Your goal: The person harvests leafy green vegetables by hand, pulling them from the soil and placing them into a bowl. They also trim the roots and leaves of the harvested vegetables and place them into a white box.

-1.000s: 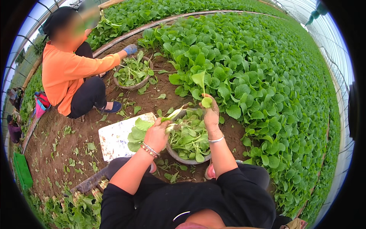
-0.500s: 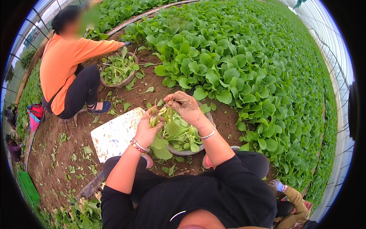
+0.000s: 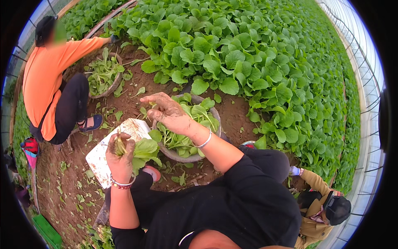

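A: The bunch of green leafy plants with pale stems (image 3: 137,149) sits gripped in the soil-caked left hand (image 3: 120,155), just above the white flat board (image 3: 103,155).

B: And the right hand (image 3: 168,111)?

A: Empty, fingers loosely spread, hovering over the round grey basin of cut greens (image 3: 188,128).

B: To do it well, the person should probably keep the stems aligned — roots together — and the grip firm but not crushing.

A: Beyond lies the dense green crop bed (image 3: 257,62); a crouching co-worker in an orange top (image 3: 45,79) works at a second basin (image 3: 101,74).
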The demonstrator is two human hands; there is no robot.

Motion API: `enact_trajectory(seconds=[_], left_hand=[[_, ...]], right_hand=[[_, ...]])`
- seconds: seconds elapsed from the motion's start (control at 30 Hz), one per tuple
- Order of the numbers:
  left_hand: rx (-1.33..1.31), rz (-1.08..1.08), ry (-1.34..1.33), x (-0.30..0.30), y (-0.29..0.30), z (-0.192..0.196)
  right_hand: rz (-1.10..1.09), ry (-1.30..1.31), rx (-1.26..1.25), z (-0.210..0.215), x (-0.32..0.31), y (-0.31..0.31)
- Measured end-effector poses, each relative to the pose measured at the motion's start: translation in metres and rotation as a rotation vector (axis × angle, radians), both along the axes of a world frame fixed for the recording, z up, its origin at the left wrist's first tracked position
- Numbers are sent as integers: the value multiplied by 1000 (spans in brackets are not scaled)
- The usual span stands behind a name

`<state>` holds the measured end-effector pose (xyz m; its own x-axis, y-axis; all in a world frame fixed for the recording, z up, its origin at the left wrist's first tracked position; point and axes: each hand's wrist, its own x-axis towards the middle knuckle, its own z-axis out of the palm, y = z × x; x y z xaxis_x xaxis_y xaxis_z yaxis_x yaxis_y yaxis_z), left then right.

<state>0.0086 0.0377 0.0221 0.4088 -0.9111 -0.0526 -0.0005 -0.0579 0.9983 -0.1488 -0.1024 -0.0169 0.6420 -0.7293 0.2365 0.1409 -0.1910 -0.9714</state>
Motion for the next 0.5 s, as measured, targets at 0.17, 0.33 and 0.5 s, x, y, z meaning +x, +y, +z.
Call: enact_trajectory(seconds=[0.17, 0.33, 0.5], left_hand=[[-129, 42, 11, 0, 12, 13], [-65, 114, -137, 12, 8, 12], [-1, 284, -386, 33, 13, -9]], right_hand=[[20, 552, -330, -82, 27, -38], [121, 748, -520, -184, 83, -105], [72, 1289, -659, -289, 85, -199]])
